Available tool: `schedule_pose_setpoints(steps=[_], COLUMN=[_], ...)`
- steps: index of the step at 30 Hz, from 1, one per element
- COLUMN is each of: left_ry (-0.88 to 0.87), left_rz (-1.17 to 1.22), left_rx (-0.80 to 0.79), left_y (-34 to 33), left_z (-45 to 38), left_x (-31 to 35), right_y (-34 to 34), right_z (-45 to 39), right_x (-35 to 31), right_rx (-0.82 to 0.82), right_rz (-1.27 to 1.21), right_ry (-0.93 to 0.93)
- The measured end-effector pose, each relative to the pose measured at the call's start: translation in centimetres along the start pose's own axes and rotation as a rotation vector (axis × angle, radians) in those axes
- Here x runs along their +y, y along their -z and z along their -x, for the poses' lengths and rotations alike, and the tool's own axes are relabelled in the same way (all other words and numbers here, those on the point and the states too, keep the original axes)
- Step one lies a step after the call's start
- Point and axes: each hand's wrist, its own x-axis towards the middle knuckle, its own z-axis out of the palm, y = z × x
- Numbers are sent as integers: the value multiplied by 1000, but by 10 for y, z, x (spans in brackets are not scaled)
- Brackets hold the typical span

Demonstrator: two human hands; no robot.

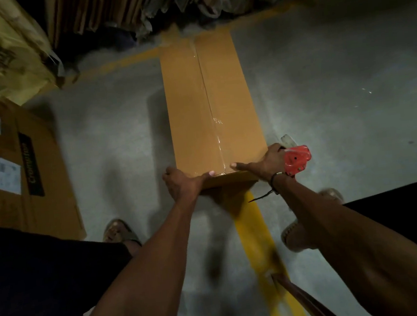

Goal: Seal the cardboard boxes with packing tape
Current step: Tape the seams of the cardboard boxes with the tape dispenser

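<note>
So the long cardboard box point(212, 106) is lying flat on the concrete floor point(335, 82), running straight away from the person, with its near end sitting right over a yellow floor line point(255, 232). There's clear tape point(210, 111) already shining all along the centre seam, which looks to me like the top run is basically done.

Left hand point(182, 183) is curled over the box's near left corner, thumb lying across the top edge, so it's gripping the box itself. My guess is that's just to keep the thing from sliding.

Right hand point(269, 162) is at the box's near right corner, thumb stretched out onto the top by the seam, fingers wrapped round a red tape dispenser point(297, 160) hanging just off the box's right side. Probably pressing the tape end down over the edge.

Left of the box there's a bigger printed carton point(16, 161) with white labels, and beyond its far end a stack of flattened cardboard point(101, 10).
</note>
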Motion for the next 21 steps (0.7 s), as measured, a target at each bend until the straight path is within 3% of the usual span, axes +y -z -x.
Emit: schedule_pose_setpoints(steps=[10, 16, 21], left_ry=[25, -118, -115], left_rz=[242, 209, 208], left_rx=[-104, -81, 16], left_y=[31, 34, 20], left_z=[-44, -28, -15], left_x=[-30, -31, -25], right_y=[39, 46, 23], right_z=[-22, -23, -16], right_x=[18, 15, 15], right_rx=[-134, -255, -154], right_rz=[-214, -184, -164], right_ry=[-7, -44, 20])
